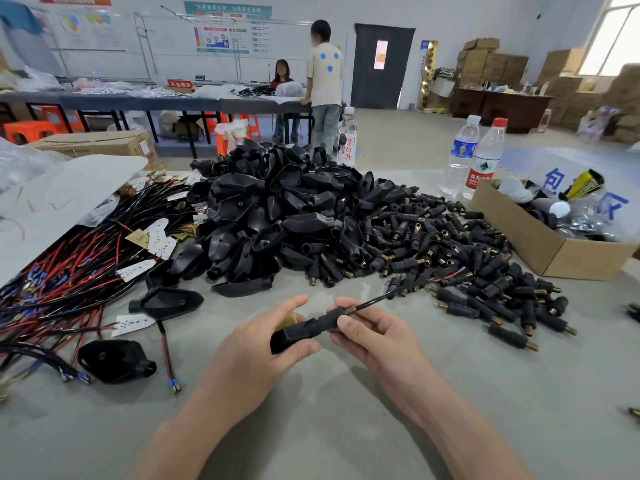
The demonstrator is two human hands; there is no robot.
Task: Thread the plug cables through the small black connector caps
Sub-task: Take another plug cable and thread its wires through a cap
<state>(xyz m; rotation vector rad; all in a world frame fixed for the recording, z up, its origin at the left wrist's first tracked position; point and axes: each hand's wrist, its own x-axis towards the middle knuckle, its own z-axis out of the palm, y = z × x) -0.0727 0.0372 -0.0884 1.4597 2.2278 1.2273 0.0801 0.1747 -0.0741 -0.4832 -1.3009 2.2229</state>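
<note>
Though hardly dented as a whole job, looks close to finished on the one piece in hand. Gripping a black plug body (294, 337) with the left hand (258, 341), fingers curled beneath and thumb laid along the top. Pinching a small black connector cap (330, 318) with the right hand (377, 336), thumb and fingertips closed on it, butted against the end of the plug body and held just above the desk (346, 427). Threaded already, by the look of it: thin black cable (379, 299) leaving the cap's brass tip and trailing off to the right, ending in red and blue wire ends over the heap of loose caps (478, 258). Cannot tell how far into the plug body, being hidden under the fingers. Plenty left, judging from the stock around. To the right, that broad heap of caps, brass ends bare and seemingly no cable through them. Behind, a tall mound of larger black housings (277, 209). At the left, a thick bundle of red and black cables (62, 282) lying loose. No sorted pile of finished pieces to be made out, so no count of those done.
</note>
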